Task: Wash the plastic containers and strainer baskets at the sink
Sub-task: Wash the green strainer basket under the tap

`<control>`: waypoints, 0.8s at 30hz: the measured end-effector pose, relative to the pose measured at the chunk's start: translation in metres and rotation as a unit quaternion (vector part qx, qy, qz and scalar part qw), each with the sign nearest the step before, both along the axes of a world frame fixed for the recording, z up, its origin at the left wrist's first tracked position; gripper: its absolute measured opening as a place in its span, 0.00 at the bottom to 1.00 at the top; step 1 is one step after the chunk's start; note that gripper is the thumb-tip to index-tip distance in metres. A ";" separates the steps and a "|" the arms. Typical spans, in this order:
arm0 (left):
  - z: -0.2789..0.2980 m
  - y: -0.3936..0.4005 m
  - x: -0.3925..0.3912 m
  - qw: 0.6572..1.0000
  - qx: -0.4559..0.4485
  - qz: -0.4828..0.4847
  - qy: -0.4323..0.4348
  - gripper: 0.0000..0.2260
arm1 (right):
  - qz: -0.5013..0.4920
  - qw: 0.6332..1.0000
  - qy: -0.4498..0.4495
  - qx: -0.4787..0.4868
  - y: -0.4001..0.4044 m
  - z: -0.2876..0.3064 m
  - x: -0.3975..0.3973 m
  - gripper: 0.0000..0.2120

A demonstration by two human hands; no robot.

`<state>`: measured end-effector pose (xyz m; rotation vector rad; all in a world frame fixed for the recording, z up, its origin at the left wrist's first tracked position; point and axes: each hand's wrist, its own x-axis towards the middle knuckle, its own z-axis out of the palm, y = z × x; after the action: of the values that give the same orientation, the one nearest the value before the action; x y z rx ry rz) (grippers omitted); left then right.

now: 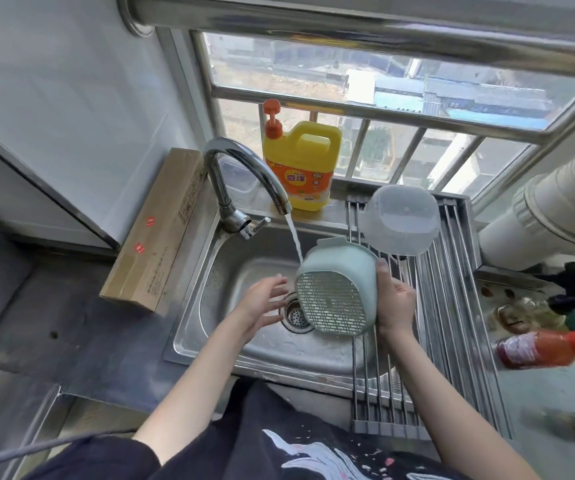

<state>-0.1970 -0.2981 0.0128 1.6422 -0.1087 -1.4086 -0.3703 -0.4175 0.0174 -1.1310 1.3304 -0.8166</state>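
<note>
Over the sink point(216, 327), the right hand point(394, 303) is gripping the green strainer basket point(336, 289), tilting it under the running tap point(244, 168). Beside it, the left hand point(265, 303) is hovering with fingers spread, holding nothing.

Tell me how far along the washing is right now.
Looks done: one clear container sits upside down on the drying rack. In hand: the right hand holds the green strainer basket under the running faucet; the left hand hovers open beside it. Left: finish rinsing, then rack it. No other unwashed pieces are clearly visible.
</note>
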 end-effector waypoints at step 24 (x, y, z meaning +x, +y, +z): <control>0.012 0.004 0.010 0.989 0.030 0.085 0.119 0.07 | 0.123 0.885 -0.015 0.448 0.027 -0.003 -0.024 0.24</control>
<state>-0.1868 -0.2944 0.0250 1.4819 0.2094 -1.4740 -0.3940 -0.3901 0.0141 -0.5114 1.2779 0.0195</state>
